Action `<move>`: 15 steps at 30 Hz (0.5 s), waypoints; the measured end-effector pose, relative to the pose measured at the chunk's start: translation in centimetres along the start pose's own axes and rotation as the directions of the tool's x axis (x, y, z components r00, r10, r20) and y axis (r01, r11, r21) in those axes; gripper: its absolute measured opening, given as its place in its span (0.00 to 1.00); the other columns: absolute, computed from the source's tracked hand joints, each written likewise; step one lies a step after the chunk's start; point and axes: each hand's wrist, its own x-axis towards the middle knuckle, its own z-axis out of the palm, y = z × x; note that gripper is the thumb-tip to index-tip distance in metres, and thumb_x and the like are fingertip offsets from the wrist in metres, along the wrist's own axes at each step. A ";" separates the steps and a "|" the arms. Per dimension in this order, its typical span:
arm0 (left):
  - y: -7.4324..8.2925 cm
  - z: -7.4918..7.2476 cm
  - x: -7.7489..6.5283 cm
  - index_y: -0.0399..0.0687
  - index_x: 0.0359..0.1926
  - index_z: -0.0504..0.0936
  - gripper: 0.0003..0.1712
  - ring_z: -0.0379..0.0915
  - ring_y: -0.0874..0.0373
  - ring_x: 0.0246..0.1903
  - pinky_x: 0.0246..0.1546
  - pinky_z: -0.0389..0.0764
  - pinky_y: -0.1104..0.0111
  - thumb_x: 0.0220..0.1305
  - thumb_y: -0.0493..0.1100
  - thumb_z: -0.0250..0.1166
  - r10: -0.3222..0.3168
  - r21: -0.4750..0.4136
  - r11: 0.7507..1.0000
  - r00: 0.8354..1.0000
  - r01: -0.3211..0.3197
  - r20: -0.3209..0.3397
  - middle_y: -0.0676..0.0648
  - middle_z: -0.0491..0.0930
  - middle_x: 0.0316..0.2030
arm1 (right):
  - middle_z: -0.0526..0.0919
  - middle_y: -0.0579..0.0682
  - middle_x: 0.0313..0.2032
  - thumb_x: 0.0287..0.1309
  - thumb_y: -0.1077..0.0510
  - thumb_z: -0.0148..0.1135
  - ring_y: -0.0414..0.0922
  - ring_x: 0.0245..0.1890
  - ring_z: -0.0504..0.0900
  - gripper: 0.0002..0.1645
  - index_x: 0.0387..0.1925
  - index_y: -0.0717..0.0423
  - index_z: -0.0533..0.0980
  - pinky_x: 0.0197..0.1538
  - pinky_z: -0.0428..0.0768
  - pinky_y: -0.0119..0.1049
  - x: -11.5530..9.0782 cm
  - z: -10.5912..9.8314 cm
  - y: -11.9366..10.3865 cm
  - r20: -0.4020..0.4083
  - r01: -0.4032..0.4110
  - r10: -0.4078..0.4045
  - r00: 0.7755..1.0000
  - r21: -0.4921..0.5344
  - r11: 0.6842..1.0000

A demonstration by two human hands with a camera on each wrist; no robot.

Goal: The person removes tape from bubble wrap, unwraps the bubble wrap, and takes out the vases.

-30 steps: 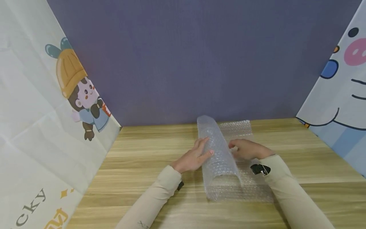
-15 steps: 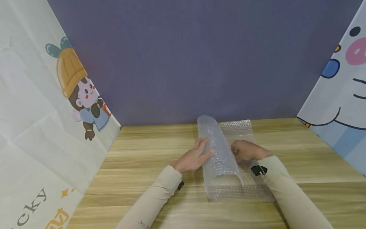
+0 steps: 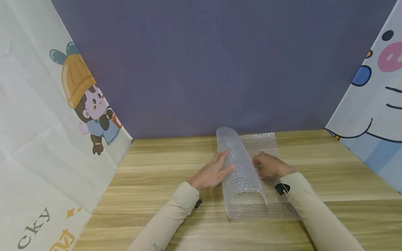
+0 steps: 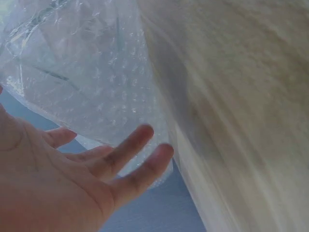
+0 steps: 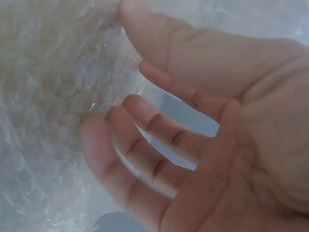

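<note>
A clear sheet of bubble wrap (image 3: 240,167) lies on the wooden table, its left part curled over into a loose, raised fold. My left hand (image 3: 211,172) rests along the left side of this fold, fingers extended and thumb on top. In the left wrist view, the fingers (image 4: 140,179) lie lightly spread against the plastic. My right hand (image 3: 270,164) is at the fold's right edge, over the flat part of the sheet. The right wrist view shows its fingers (image 5: 99,145) loosely bent, fingertips at the bubble wrap (image 5: 43,121), the palm holding nothing visible.
The wood-grain table (image 3: 163,167) runs back to a dark purple-grey panel (image 3: 201,69). A white printed sheet (image 3: 31,104) with a cartoon figure borders the left side, another printed panel (image 3: 377,111) the right. Black bands (image 3: 282,189) sit on the wrists.
My right hand has shifted very slightly at the fold's right edge, its fingers bending more. My left hand and the bubble wrap have hardly moved.
</note>
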 end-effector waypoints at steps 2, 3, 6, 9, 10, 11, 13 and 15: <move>0.1 -0.1 0.0 0.60 0.83 0.42 0.45 0.47 0.42 0.80 0.78 0.57 0.46 0.75 0.73 0.38 0.001 0.019 1.000 1.000 -0.001 -0.015 0.39 0.43 0.82 | 0.76 0.52 0.36 0.38 0.64 0.80 0.45 0.34 0.73 0.23 0.38 0.56 0.78 0.39 0.77 0.41 0.0 0.1 -0.1 -0.005 -0.003 0.003 1.000 -0.010 1.000; 0.2 -0.1 0.0 0.59 0.83 0.43 0.45 0.46 0.42 0.80 0.78 0.57 0.46 0.75 0.73 0.39 0.000 0.029 1.000 1.000 0.001 -0.023 0.40 0.44 0.82 | 0.76 0.52 0.36 0.38 0.64 0.81 0.46 0.35 0.73 0.23 0.38 0.55 0.78 0.40 0.77 0.41 0.0 0.1 -0.1 -0.005 -0.010 0.010 1.000 -0.014 1.000; 0.4 -0.1 0.0 0.59 0.82 0.46 0.45 0.45 0.41 0.80 0.77 0.56 0.43 0.75 0.73 0.40 -0.005 0.049 0.999 0.999 0.008 -0.049 0.41 0.47 0.82 | 0.74 0.52 0.35 0.39 0.63 0.81 0.47 0.34 0.72 0.24 0.39 0.53 0.77 0.37 0.74 0.40 -0.1 0.2 0.1 0.002 -0.046 0.046 0.999 -0.022 0.999; 0.5 -0.1 0.1 0.56 0.82 0.49 0.45 0.47 0.42 0.80 0.77 0.57 0.43 0.75 0.72 0.42 0.014 0.072 0.997 0.996 -0.008 -0.084 0.43 0.51 0.81 | 0.73 0.51 0.34 0.40 0.62 0.82 0.47 0.34 0.71 0.26 0.40 0.51 0.76 0.36 0.73 0.39 0.0 0.4 0.4 0.015 -0.076 0.077 0.997 -0.021 0.997; 0.6 -0.1 0.2 0.56 0.81 0.51 0.44 0.48 0.42 0.79 0.77 0.58 0.43 0.75 0.71 0.44 0.028 0.080 0.997 0.995 -0.020 -0.097 0.44 0.53 0.80 | 0.72 0.51 0.34 0.41 0.62 0.82 0.47 0.33 0.70 0.26 0.41 0.51 0.76 0.35 0.72 0.38 0.0 0.5 0.5 0.020 -0.083 0.084 0.996 -0.018 0.996; 0.7 -0.2 0.2 0.55 0.81 0.53 0.43 0.50 0.44 0.79 0.77 0.59 0.45 0.75 0.70 0.45 0.046 0.090 0.995 0.993 -0.036 -0.111 0.45 0.54 0.80 | 0.72 0.51 0.34 0.42 0.62 0.82 0.47 0.33 0.70 0.26 0.42 0.52 0.76 0.36 0.72 0.38 0.0 0.5 0.6 0.025 -0.086 0.086 0.996 -0.015 0.996; 0.8 -0.2 0.3 0.52 0.79 0.57 0.40 0.54 0.46 0.77 0.77 0.61 0.48 0.76 0.66 0.47 0.096 0.114 0.990 0.985 -0.080 -0.140 0.46 0.58 0.78 | 0.72 0.51 0.34 0.43 0.62 0.81 0.46 0.33 0.70 0.26 0.43 0.53 0.76 0.36 0.72 0.38 0.1 0.5 0.8 0.030 -0.087 0.087 0.996 -0.009 0.996; 1.0 -0.2 0.4 0.52 0.77 0.62 0.36 0.57 0.48 0.76 0.77 0.62 0.51 0.76 0.63 0.50 0.139 0.132 0.984 0.977 -0.118 -0.164 0.47 0.62 0.76 | 0.73 0.52 0.35 0.43 0.62 0.81 0.47 0.34 0.71 0.26 0.43 0.54 0.75 0.36 0.73 0.39 0.1 0.4 0.8 0.038 -0.092 0.092 0.995 -0.001 0.996</move>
